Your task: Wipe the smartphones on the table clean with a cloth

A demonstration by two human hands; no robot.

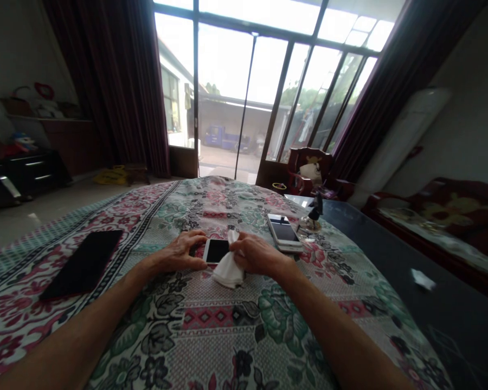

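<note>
Left hand (183, 251) is spread wide at the phone (218, 251); cloth (229, 272) is pinched in right hand (255, 252). Phone likely rigid, slick, fragile: best held by edges.

Beyond the far edge of my table (211, 346), I face a glazed door (223, 65) admitting bright daylight, flanked by dark curtains (109, 81). Off the right edge: wooden chair (296, 158), wooden sofa (477, 203). Off the left edge: black cabinet (38, 169), pale floor (32, 218), shaded wall (16, 49).
</note>
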